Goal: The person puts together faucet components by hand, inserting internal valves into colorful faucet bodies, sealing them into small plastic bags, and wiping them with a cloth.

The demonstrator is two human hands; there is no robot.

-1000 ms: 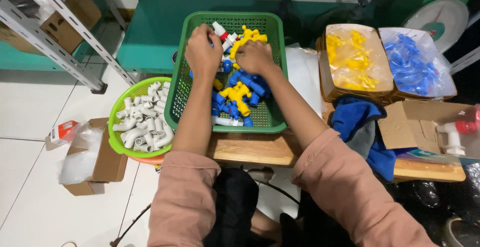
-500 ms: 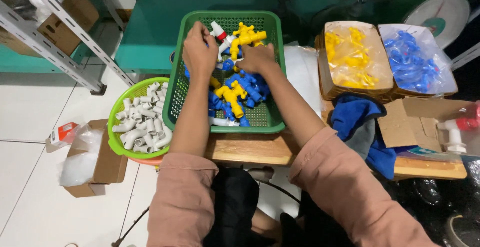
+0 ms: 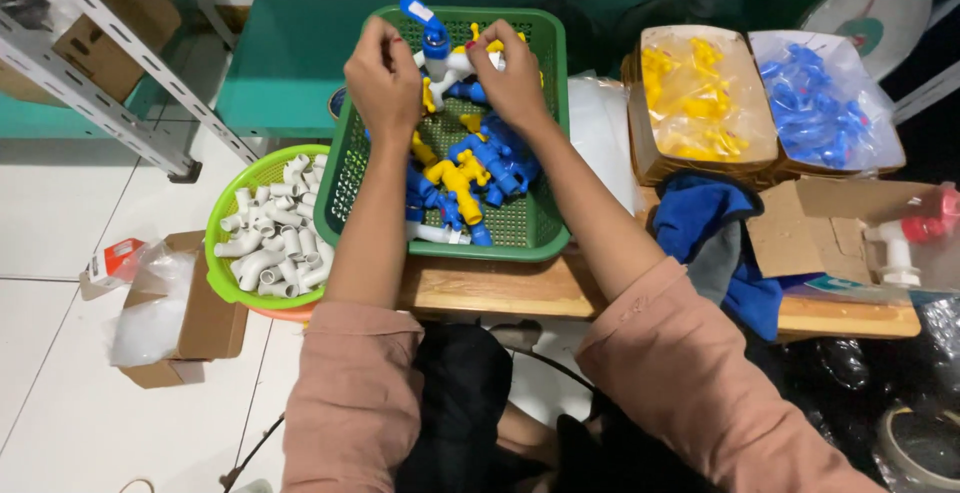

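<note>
At my far left a small cardboard box (image 3: 190, 328) sits on the floor with a crumpled clear bag (image 3: 150, 303) spilling from it. Just right of it is a lime-green round basket (image 3: 225, 283) filled with white pipe elbows (image 3: 275, 238), tucked against the edge of the wooden counter (image 3: 520, 288).

Next comes the green mesh basket (image 3: 520, 243) on the counter, holding a heap of blue and yellow plastic fittings (image 3: 465, 178). My left hand (image 3: 382, 78) is over the far part of this basket, fingers curled together around a white and blue tap piece (image 3: 432, 38) that sticks up above the rim. My right hand (image 3: 512, 73) is just beside it, fingers closed on the same piece from the other side, so both hands are clamped on it, nearly touching each other. The tap piece is at the far end of the green basket, above the loose fittings.

Further right, a blue cloth (image 3: 715, 243) lies on the counter. Beyond it stand two cardboard boxes lined with clear bags, one of yellow parts (image 3: 700, 98) and one of blue parts (image 3: 815, 103). At the far right lies a flattened carton (image 3: 820, 223) with a white tap with a red handle (image 3: 905, 238) near it.
</note>
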